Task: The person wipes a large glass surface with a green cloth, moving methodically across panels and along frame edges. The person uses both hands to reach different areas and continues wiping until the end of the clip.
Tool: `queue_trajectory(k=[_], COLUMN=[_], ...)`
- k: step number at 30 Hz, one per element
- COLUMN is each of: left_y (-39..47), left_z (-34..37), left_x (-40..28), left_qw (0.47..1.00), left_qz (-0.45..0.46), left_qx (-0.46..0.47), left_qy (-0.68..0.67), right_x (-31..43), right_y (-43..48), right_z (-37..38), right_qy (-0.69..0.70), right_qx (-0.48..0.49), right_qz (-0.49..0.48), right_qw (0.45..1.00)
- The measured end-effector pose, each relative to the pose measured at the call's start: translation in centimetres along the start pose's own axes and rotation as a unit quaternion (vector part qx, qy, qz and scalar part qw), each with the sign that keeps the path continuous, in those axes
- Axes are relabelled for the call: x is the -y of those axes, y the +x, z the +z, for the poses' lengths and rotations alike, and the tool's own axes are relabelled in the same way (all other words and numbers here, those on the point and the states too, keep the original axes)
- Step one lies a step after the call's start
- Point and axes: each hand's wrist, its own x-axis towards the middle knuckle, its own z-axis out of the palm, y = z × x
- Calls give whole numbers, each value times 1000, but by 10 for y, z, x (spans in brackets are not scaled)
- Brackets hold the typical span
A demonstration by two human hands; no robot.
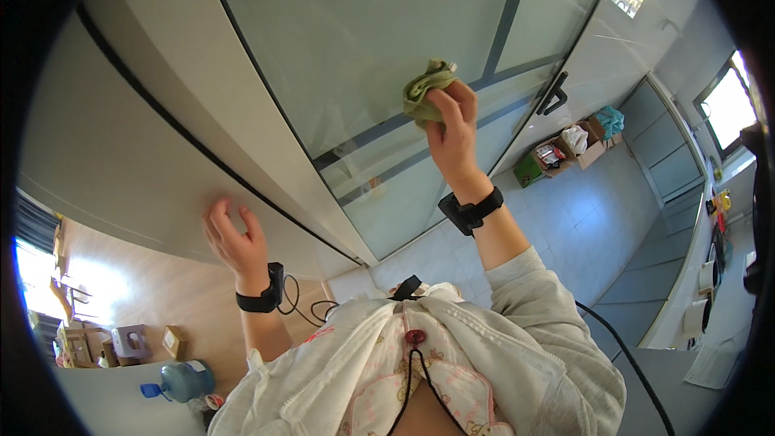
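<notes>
A bunched green cloth point(428, 92) is gripped in the fingers of my right hand point(453, 133). It is held up against a glass door panel point(387, 30) crossed by dark grey bars, though exact contact is hard to judge. My left hand point(235, 236) holds nothing. Its fingers are loosely curled and apart, close to a smooth pale panel point(157, 194) on the left; whether they touch it cannot be told. Between the two surfaces runs a light door frame point(260, 151) with a black seam. Black bands circle both my wrists.
A black door handle point(553, 94) projects right of the glass. Open cardboard boxes point(572, 148) holding bags stand on the tiled floor point(560, 218). Along the right runs a counter point(669, 290) bearing various items. At lower left are a large blue water bottle point(187, 380), a plastic stool point(129, 341) and a small box point(174, 342).
</notes>
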Motion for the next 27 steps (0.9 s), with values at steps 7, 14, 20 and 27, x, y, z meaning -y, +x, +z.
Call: queue_trajectory(k=[7,14,20,27], left_y=[0,3,5,8], left_z=[6,5,3,0], left_x=[1,0,-3,-4], left_qw=[1000,998,999,998], left_qz=[-9,-47,-37,-37], left_qx=[2,27,27,47], left_qy=[5,-19,-2,-1], right_x=[-35,-97,-174,-198], right_y=[27,52,90,106], right_z=[-29,-65,-106,-115], right_qy=[-54,-143,-213,-164], right_qx=[-56,-73,-151,-181], right_qz=[35,28,80,159], right_qw=[996,987,962,957])
